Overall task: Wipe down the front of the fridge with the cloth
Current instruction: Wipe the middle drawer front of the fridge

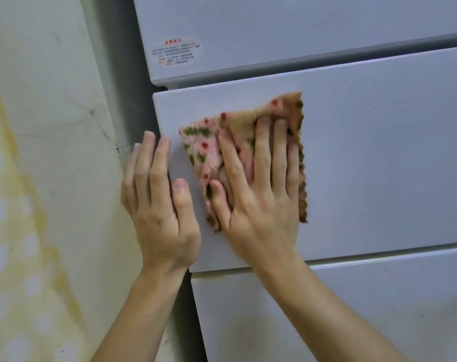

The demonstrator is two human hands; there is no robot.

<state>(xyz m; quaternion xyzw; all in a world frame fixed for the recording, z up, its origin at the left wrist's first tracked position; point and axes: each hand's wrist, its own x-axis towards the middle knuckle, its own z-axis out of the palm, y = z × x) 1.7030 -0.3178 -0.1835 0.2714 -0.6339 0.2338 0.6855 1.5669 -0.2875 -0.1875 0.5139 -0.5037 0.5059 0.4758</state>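
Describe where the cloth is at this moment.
In the head view the cloth lies flat on the left part of the fridge's middle door, pressed under the right hand, just right of the left hand at the door's edge.

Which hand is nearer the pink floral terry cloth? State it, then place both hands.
Right. The right hand presses flat on the cloth, against the grey middle fridge door. The left hand rests on that door's left edge, beside the cloth, not touching it.
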